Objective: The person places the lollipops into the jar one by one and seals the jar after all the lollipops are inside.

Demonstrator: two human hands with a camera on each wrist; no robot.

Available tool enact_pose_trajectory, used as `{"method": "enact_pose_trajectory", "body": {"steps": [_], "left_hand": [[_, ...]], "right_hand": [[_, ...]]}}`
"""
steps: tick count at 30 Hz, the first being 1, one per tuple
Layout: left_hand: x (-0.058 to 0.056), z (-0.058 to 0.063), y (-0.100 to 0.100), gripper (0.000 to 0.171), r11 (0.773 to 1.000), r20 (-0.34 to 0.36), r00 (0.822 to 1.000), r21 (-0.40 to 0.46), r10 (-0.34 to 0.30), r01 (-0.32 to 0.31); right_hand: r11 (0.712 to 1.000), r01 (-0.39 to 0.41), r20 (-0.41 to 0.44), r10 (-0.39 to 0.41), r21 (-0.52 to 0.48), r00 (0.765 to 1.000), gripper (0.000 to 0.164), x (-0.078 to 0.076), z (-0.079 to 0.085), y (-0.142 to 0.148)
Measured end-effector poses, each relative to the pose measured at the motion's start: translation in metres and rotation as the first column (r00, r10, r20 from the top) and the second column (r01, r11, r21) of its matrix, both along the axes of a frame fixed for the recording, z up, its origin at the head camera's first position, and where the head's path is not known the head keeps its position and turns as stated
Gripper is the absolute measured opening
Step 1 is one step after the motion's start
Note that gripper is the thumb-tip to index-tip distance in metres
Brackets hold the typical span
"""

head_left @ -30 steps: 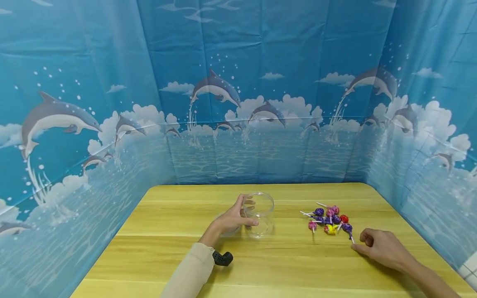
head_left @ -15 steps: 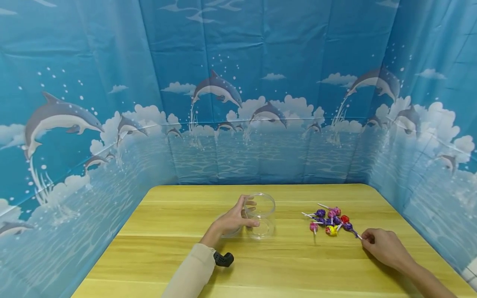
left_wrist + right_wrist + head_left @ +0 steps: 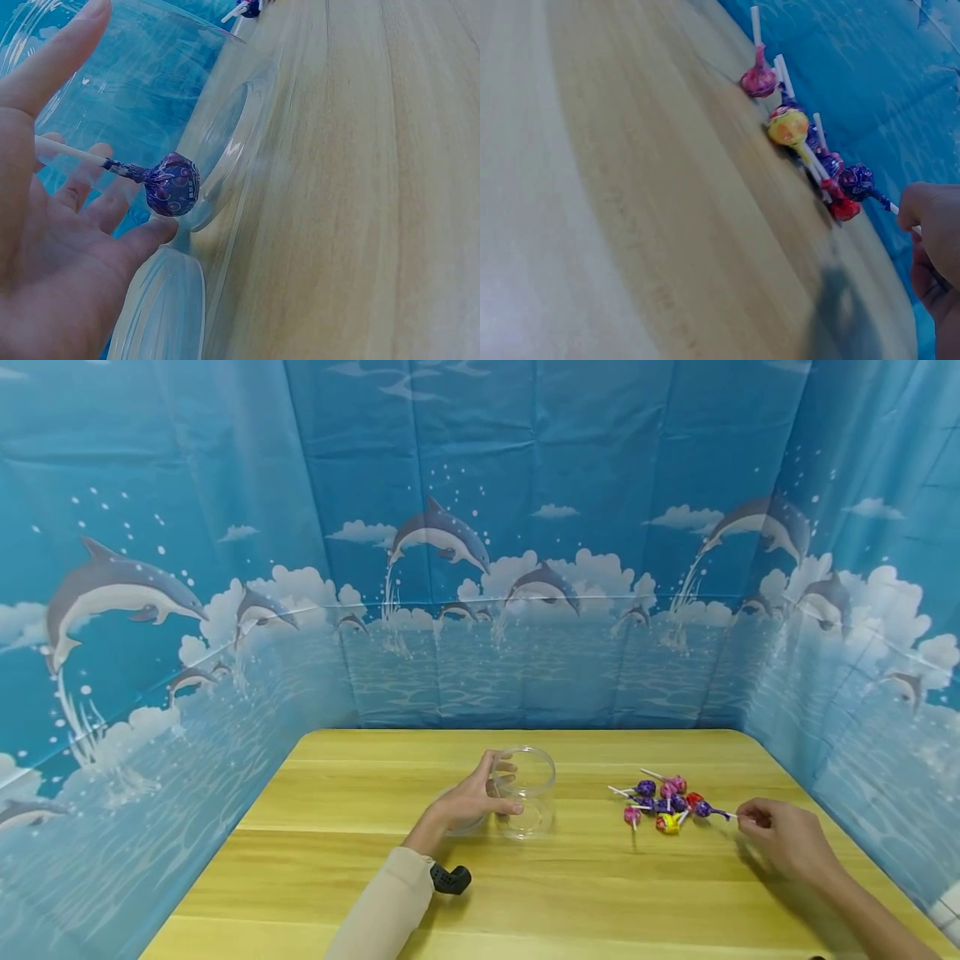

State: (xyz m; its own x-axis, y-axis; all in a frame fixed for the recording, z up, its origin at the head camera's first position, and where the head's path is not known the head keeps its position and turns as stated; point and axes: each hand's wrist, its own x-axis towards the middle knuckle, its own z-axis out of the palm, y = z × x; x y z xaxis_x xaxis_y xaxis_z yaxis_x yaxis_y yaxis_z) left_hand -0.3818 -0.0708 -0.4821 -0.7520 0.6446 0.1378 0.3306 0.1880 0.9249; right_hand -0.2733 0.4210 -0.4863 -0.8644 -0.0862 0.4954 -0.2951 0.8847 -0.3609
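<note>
My left hand (image 3: 468, 802) holds a clear plastic jar (image 3: 536, 789) from its left side, thumb in front and fingers behind. A round clear lid (image 3: 169, 307) lies under this hand. In the left wrist view a purple-wrapped lollipop (image 3: 172, 186) shows before the palm, its white stick passing behind the thumb; I cannot tell what holds it. At the right, my right hand (image 3: 787, 835) pinches the stick end of another purple lollipop (image 3: 856, 181). That lollipop's head overlaps the right side of a pile of lollipops in purple, pink, red and yellow wrappers, including a yellow one (image 3: 667, 823).
Everything stands on a yellow wood-grain table (image 3: 337, 877). A blue curtain (image 3: 480, 677) with dolphins hangs behind it and along both sides. A black wrist device (image 3: 450, 880) juts out beside the left sleeve (image 3: 386, 906).
The right hand has taken hold of the purple lollipop's stick end and moved right and slightly up. The stick has swung from pointing downward to pointing right. The left hand stays at the jar.
</note>
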Motion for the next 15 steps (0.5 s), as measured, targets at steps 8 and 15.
{"method": "enact_pose_trajectory", "body": {"steps": [8,15], "left_hand": [[-0.003,0.004,-0.002,0.08,1.0,-0.004,1.0,-0.002,0.007,-0.007],[-0.001,0.0,-0.001,0.081,1.0,0.005,1.0,-0.011,0.004,-0.004]], "right_hand": [[0.999,-0.027,0.028,0.028,-0.046,0.999,0.012,-0.008,0.024,-0.014],[0.995,-0.056,0.091,0.063,-0.076,0.994,0.018,-0.018,0.036,-0.033]]}}
